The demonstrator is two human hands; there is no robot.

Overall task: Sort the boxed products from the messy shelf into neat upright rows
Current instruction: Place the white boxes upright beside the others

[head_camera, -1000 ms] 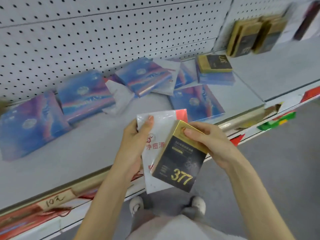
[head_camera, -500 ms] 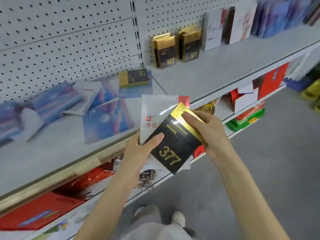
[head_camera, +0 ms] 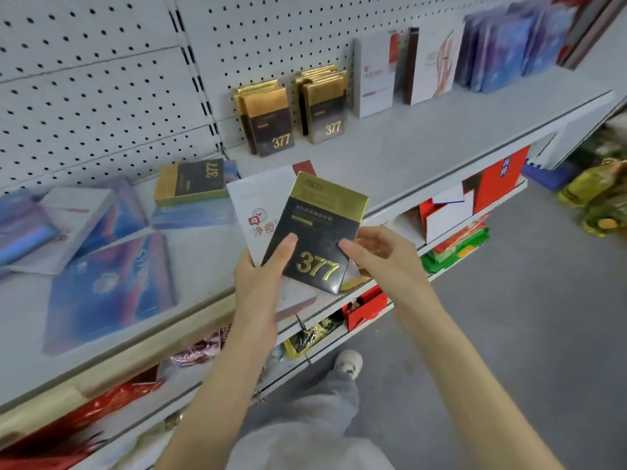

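Left hand (head_camera: pixel 258 276) grip clamped on white "净痘" box (head_camera: pixel 256 205) and black-gold "377" box (head_camera: pixel 322 225) — over near shelf (head_camera: pixel 407 147) edge, right hand (head_camera: pixel 383 252) grip pinching the 377's right side, upright "377" rows (head_camera: pixel 268 123) far back.

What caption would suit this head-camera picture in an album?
Left hand and right hand hold a black-and-gold 377 box against a white box, facing upright 377 boxes on the shelf.

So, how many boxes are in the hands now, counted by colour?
Black box: 1
White box: 1
Total: 2
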